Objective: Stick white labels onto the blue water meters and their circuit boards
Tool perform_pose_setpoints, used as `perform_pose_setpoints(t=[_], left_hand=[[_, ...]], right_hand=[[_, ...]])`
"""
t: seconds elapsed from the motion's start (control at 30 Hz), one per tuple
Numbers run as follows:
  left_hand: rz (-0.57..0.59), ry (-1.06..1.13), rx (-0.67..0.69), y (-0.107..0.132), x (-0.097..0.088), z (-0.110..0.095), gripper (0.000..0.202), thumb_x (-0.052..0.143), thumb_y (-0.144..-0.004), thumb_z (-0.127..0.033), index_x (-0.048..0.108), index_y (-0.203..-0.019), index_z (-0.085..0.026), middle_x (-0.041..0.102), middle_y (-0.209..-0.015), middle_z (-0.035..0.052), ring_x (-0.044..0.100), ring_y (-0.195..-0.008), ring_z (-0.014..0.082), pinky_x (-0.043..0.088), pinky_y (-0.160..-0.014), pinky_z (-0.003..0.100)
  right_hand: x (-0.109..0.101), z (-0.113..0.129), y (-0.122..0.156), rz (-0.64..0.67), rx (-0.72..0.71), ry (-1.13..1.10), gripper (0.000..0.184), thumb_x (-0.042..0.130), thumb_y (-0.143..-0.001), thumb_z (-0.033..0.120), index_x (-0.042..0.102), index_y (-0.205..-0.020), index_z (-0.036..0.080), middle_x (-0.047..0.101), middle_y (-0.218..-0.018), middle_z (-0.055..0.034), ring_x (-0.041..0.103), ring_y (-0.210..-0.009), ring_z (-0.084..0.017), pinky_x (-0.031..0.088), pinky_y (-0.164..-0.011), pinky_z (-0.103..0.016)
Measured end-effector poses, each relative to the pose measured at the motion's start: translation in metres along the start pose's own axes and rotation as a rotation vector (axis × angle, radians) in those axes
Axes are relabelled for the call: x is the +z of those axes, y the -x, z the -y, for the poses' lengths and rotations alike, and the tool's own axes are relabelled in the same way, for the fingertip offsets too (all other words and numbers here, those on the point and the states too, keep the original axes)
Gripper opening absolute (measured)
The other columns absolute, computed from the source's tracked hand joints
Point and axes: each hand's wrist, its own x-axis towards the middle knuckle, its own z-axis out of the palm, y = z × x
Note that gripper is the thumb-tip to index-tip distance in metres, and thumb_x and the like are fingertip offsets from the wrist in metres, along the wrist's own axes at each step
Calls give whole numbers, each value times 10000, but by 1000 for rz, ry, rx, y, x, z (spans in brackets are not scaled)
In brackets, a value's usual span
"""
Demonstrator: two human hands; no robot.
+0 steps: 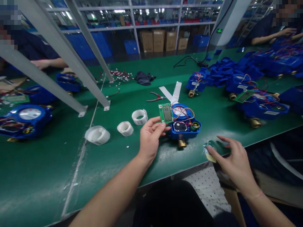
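Right hand (233,160), spread, touches a scrap (209,155); at ten o'clock, left hand (149,135) pinches board (166,113), its print unreadable.

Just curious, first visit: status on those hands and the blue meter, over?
Left hand pinching green circuit board, wired to blue plastic meter housing. Right hand open, touching pale scrap at table edge. White tape rolls off left, nothing blocking.
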Motion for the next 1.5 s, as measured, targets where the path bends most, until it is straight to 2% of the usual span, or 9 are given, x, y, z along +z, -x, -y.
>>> perform_pose_setpoints(t=[0.07, 0.17, 0.3, 0.37, 0.43, 0.57, 0.67, 0.93, 1.5], left_hand=[[18, -30, 21, 1, 0, -1, 374, 795, -832, -357, 664, -1123, -163, 781, -883, 54, 771, -782, 171, 528, -591, 184], [52, -69, 53, 2, 1, -1, 373, 779, -849, -374, 668, -1131, -156, 781, -940, 73, 768, -794, 175, 534, -590, 191], [56, -167, 164, 5, 1, 0, 327, 747, -887, -358, 693, -1151, -172, 774, -1007, 76, 747, -799, 158, 560, -622, 216], [36, -316, 324, 7, 0, -1, 261, 716, -921, -305, 723, -1165, -213, 763, -1050, 60, 730, -864, 150, 566, -659, 219], [36, -485, 562, 8, -2, -3, 249, 679, -945, -215, 743, -1182, -259, 748, -1085, 41, 709, -937, 140, 575, -726, 228], [214, -689, 1010, 10, -9, -7, 379, 615, -950, -74, 710, -1261, -268, 762, -1117, 29, 706, -989, 132, 585, -864, 276], [295, -757, 1164, 11, -13, -8, 371, 598, -950, -70, 694, -1270, -230, 774, -1130, 37, 719, -1013, 146, 598, -855, 285], [246, -847, 1266, 15, -11, -11, 237, 613, -962, -148, 725, -1156, -226, 795, -1028, 12, 745, -943, 132, 597, -784, 245], [271, -871, 1263, 15, -10, -9, 232, 614, -955, -147, 727, -1141, -226, 793, -1018, 14, 742, -926, 132, 591, -763, 249]], right_hand=[[-1, 11, -1, -53, -67, -12, 615, 718, -851, 626, 651, -1273, 184, 648, -1163, -131, 624, -1032, -326, 485, -904, -507], [-3, 42, -4, -128, -201, -87, 476, 733, -893, 463, 648, -1265, 178, 650, -1210, -138, 609, -1127, -331, 519, -881, -462], [-6, 89, -12, -175, -316, -188, 362, 756, -895, 270, 652, -1231, 185, 666, -1179, -112, 654, -1020, -267, 538, -855, -408], [-5, 107, -20, -180, -352, -209, 367, 758, -893, 234, 644, -1237, 179, 664, -1169, -109, 662, -957, -245, 541, -830, -395], [-2, 120, -31, -176, -378, -227, 385, 755, -893, 225, 629, -1253, 170, 657, -1175, -112, 661, -942, -238, 542, -823, -393], [5, 124, -46, -194, -399, -245, 410, 752, -884, 226, 613, -1261, 147, 651, -1175, -123, 649, -996, -251, 545, -827, -387], [9, 117, -46, -187, -381, -252, 433, 746, -874, 226, 604, -1272, 133, 651, -1170, -130, 633, -1045, -262, 551, -816, -373], [11, 106, -35, -165, -358, -228, 408, 751, -868, 225, 608, -1240, 139, 648, -1131, -120, 625, -978, -236, 542, -811, -359], [11, 104, -34, -149, -370, -232, 388, 734, -876, 228, 602, -1235, 162, 647, -1121, -114, 634, -1006, -244, 556, -837, -371]])
